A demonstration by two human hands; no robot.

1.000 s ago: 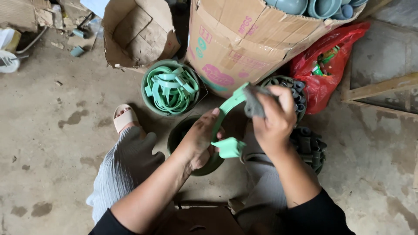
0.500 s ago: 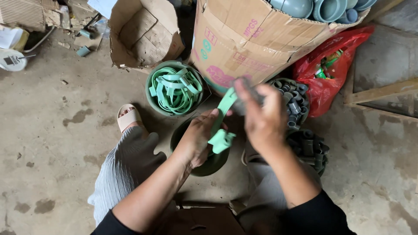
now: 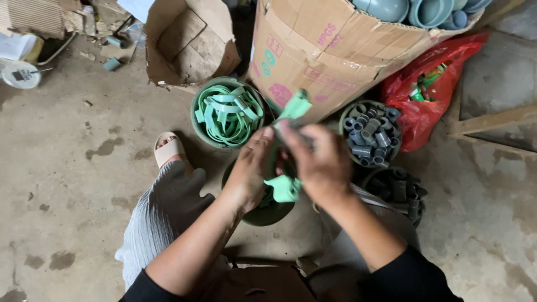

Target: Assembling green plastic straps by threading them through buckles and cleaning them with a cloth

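Centrally, both hands, left hand [image 3: 251,170], right hand [image 3: 319,162], closed on green plastic strap [image 3: 285,187], tan cardboard box [image 3: 313,56] with pink and green marks above, red bag [image 3: 428,98] upper right.

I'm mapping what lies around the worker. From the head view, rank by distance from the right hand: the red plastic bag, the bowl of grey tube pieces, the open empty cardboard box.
From the right hand:
1. Bowl of grey tube pieces, just right.
2. Red plastic bag, farther right.
3. Open empty cardboard box, far upper left.
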